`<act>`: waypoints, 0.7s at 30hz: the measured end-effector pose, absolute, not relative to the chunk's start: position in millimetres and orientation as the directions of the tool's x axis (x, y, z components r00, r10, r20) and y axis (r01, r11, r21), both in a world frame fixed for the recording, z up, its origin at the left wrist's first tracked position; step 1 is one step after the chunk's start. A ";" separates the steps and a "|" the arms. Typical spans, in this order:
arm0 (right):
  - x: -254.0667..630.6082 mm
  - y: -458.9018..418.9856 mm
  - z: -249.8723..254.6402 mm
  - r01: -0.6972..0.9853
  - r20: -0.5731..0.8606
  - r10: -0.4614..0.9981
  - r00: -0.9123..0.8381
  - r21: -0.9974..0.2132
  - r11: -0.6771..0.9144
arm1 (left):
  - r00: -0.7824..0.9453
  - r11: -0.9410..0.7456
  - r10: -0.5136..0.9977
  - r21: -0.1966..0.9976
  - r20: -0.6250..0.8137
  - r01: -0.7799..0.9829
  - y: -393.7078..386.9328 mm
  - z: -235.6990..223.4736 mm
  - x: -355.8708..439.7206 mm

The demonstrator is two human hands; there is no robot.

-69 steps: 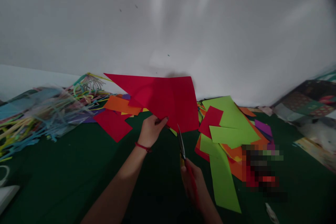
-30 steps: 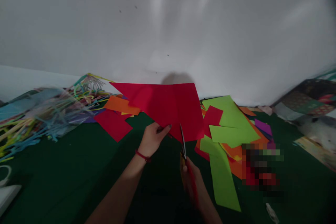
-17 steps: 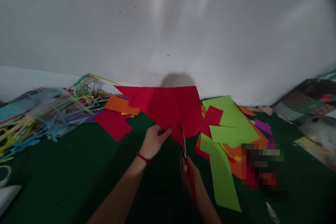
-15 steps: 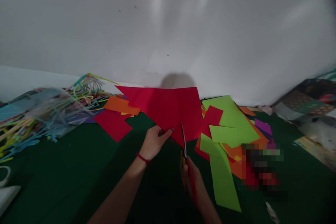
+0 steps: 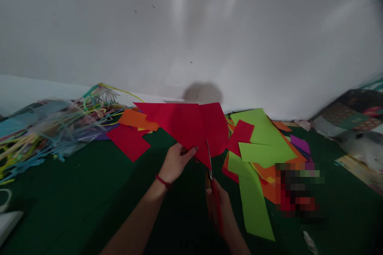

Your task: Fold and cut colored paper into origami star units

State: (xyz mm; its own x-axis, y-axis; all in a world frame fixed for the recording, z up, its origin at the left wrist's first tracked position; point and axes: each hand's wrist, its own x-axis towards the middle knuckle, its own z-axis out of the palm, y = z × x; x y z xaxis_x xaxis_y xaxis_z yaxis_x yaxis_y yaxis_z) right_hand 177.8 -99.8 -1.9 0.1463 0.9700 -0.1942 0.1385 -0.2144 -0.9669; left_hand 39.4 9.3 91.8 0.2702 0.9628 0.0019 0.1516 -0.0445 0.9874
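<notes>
A large red sheet of paper is held up in front of me, with a slanted left edge and a point at its lower side. My left hand pinches its lower edge between thumb and fingers. In my right hand are scissors with red and yellow handles, my fingers wrapped round them. The upper blade lies over the red paper, pointing up and away from me; the other blade is hidden behind the sheet. A red band circles my left wrist.
Green paper pieces overlap orange and red ones at the right, beside a blurred-out patch. On the left lie a red scrap, an orange piece and a plastic bag with bundled pipe cleaners. A pale wall rises behind the green tabletop.
The right part of the red sheet has bent and its top edge has dropped slightly. Both hands stay nearly in place, and the scissor handles look a little closer together.
</notes>
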 end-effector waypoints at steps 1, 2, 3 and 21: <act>177.7 -99.7 -2.0 0.136 -0.214 0.966 0.142 -0.963 -0.234 | 0.279 -0.037 0.960 0.989 -0.004 0.140 9.6 90.9 39.2; 177.8 -99.7 -2.0 0.133 -0.237 0.962 0.135 -0.958 -0.255 | 0.291 -0.028 0.957 0.992 -0.009 0.124 10.0 89.6 39.1; 178.0 -99.8 -1.9 0.129 -0.257 0.958 0.126 -0.953 -0.273 | 0.300 -0.022 0.954 0.995 -0.008 0.097 10.6 87.9 39.0; 188.8 -95.8 3.1 0.296 -0.137 0.986 0.093 -0.942 -0.159 | 0.155 0.196 0.976 0.932 -0.154 -0.304 17.5 76.3 31.3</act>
